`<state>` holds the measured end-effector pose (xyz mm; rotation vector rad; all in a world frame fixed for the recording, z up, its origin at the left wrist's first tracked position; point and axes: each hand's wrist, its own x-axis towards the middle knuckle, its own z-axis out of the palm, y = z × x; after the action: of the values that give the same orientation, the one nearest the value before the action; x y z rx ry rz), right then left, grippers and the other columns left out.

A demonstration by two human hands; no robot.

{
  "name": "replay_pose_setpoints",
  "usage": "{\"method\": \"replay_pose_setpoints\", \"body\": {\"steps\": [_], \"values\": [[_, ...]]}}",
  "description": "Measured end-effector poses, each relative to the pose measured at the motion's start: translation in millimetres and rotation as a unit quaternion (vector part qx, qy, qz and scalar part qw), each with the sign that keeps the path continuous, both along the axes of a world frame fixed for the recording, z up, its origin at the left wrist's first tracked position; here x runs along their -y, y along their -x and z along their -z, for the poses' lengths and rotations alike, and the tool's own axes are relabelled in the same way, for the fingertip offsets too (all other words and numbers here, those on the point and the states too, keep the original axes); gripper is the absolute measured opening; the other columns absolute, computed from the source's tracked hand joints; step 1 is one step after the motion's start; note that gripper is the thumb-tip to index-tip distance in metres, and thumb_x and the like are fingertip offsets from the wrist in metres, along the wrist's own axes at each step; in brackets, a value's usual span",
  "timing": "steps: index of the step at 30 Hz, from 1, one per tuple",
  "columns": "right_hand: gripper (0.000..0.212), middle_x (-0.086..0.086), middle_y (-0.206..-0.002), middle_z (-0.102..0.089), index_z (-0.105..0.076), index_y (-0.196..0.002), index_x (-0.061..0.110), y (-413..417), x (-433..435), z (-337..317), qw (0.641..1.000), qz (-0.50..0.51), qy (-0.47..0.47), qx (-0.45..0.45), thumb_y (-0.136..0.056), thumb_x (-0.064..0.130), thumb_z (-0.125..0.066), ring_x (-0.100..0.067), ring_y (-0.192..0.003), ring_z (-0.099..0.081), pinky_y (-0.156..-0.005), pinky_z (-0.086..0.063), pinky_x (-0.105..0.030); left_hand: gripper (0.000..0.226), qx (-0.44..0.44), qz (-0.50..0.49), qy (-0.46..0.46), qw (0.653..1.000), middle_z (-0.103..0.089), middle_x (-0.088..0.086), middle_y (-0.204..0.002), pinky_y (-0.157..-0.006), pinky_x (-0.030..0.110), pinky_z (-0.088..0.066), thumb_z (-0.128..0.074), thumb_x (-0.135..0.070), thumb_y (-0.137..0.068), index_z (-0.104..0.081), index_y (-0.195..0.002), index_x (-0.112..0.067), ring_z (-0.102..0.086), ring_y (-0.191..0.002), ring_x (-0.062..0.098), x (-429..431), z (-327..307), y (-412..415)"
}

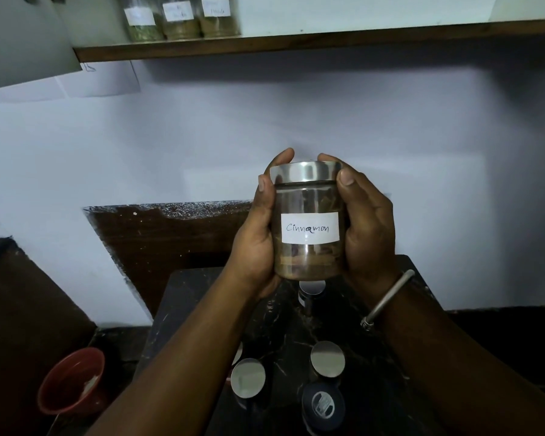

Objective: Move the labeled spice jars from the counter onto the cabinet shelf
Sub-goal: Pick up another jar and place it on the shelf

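Above the dark marble counter (277,328) — both hands raise a clear, steel-lidded glass jar labelled Cinnamon (309,221).
Left hand (258,234) and right hand (368,228) curl around it; three labelled jars (183,20) — labels blurred, perhaps spices — sit on the wooden shelf (328,40).

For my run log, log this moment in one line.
held: clear steel-lidded jar labeled Cinnamon | grip: left hand, right hand, both around it | wooden shelf: three labeled jars | black counter: more jars

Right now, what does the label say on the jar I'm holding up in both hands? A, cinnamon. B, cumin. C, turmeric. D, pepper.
A: the white label on the jar, which the left hand and right hand hold from either side, reads "Cinnamon" in handwriting.
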<state>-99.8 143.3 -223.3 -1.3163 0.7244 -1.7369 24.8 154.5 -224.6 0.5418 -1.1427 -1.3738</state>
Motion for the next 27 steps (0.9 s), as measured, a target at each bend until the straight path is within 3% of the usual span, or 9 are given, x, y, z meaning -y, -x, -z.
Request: {"method": "replay_pose_setpoints", "body": {"steps": [5, 8, 11, 13, 15, 18, 21, 24, 27], "values": [[0.038, -0.024, -0.124, -0.066, -0.073, -0.119, 0.021, -1.1, 3.1, -3.0, 1.0, 0.006, 0.008, -0.012, -0.095, 0.044, -0.055, -0.037, -0.119, -0.065, -0.103, -0.05, -0.059, 0.065, 0.001, -0.002, 0.01, 1.0, -0.059, 0.019, -0.138, -0.107, 0.059, -0.042, -0.04, -0.056, -0.096, -0.039, -0.153, -0.027, -0.059, -0.121, 0.036, 5.2, -3.7, -1.6], [0.044, -0.019, -0.123, -0.066, -0.07, -0.126, 0.022, -0.2, 5.9, -11.2, 0.999, 0.019, 0.021, -0.046, -0.094, 0.048, -0.055, -0.034, -0.119, -0.065, -0.103, -0.05, -0.06, 0.066, 0.003, -0.009, 0.019, 1.0, -0.059, 0.019, -0.14, -0.11, 0.063, -0.039, -0.041, -0.057, -0.096, -0.038, -0.153, -0.025, -0.058, -0.124, 0.039, 10.8, -7.1, -4.7], [0.073, 0.0, -0.117, -0.062, -0.045, -0.151, 0.031, 7.1, 9.8, -36.3, 0.979, 0.048, 0.043, -0.193, -0.086, 0.063, -0.055, -0.022, -0.109, -0.065, -0.093, -0.057, -0.046, 0.065, 0.011, -0.033, 0.045, 0.998, -0.055, 0.025, -0.145, -0.11, 0.075, -0.033, -0.043, -0.056, -0.096, -0.04, -0.152, -0.024, -0.051, -0.132, 0.05, 23.4, -23.9, -7.9], [0.09, 0.007, -0.121, -0.057, -0.029, -0.154, 0.045, 13.4, 8.6, -63.6, 0.946, 0.067, 0.064, -0.31, -0.074, 0.073, -0.06, -0.013, -0.105, -0.063, -0.082, -0.057, -0.031, 0.063, 0.012, -0.052, 0.069, 0.996, -0.056, 0.025, -0.143, -0.108, 0.074, -0.037, -0.044, -0.056, -0.097, -0.041, -0.151, -0.024, -0.054, -0.13, 0.051, 37.7, -41.6, -14.7], [0.099, 0.01, -0.129, -0.057, -0.024, -0.154, 0.048, 16.8, 8.1, -83.8, 0.914, 0.072, 0.075, -0.393, -0.069, 0.074, -0.068, -0.006, -0.104, -0.062, -0.08, -0.054, -0.022, 0.064, 0.018, -0.071, 0.082, 0.994, -0.056, 0.027, -0.143, -0.107, 0.071, -0.041, -0.046, -0.058, -0.098, -0.043, -0.151, -0.022, -0.055, -0.128, 0.051, 48.2, -59.7, -15.2], [0.098, 0.016, -0.129, -0.059, -0.023, -0.157, 0.04, 14.8, 20.6, -119.0, 0.901, 0.074, 0.111, -0.413, -0.078, 0.059, -0.078, 0.001, -0.102, -0.062, -0.078, -0.05, -0.012, 0.071, 0.019, -0.07, 0.105, 0.992, -0.054, 0.032, -0.142, -0.103, 0.064, -0.048, -0.043, -0.058, -0.101, -0.042, -0.151, -0.007, -0.056, -0.128, 0.05, 65.5, -95.8, -16.9], [0.081, 0.018, -0.115, -0.065, -0.037, -0.149, 0.032, 6.5, 45.0, -161.6, 0.901, 0.092, 0.134, -0.403, -0.081, 0.05, -0.078, 0.005, -0.088, -0.066, -0.071, -0.054, -0.013, 0.064, 0.046, -0.1, 0.138, 0.984, -0.064, 0.029, -0.132, -0.099, 0.056, -0.055, -0.029, -0.049, -0.108, -0.05, -0.143, -0.001, -0.066, -0.119, 0.042, 92.1, -139.4, -22.3], [0.073, 0.015, -0.11, -0.064, -0.044, -0.141, 0.029, -6.0, 82.2, -197.3, 0.906, 0.104, 0.139, -0.386, -0.08, 0.047, -0.078, 0.001, -0.086, -0.064, -0.074, -0.061, -0.026, 0.061, 0.121, -0.196, 0.187, 0.955, -0.073, 0.017, -0.122, -0.096, 0.053, -0.058, -0.029, -0.054, -0.106, -0.059, -0.136, -0.01, -0.072, -0.111, 0.03, 127.4, -180.7, -37.3], [0.072, 0.011, -0.107, -0.065, -0.046, -0.136, 0.027, -19.4, 130.9, -228.4, 0.904, 0.129, 0.139, -0.384, -0.075, 0.045, -0.079, -0.01, -0.092, -0.068, -0.082, -0.063, -0.038, 0.048, 0.203, -0.378, 0.206, 0.879, -0.076, 0.008, -0.097, -0.082, 0.053, -0.061, -0.035, -0.058, -0.1, -0.067, -0.108, -0.023, -0.075, -0.091, 0.026, 175.6, -207.9, -63.0]]}}
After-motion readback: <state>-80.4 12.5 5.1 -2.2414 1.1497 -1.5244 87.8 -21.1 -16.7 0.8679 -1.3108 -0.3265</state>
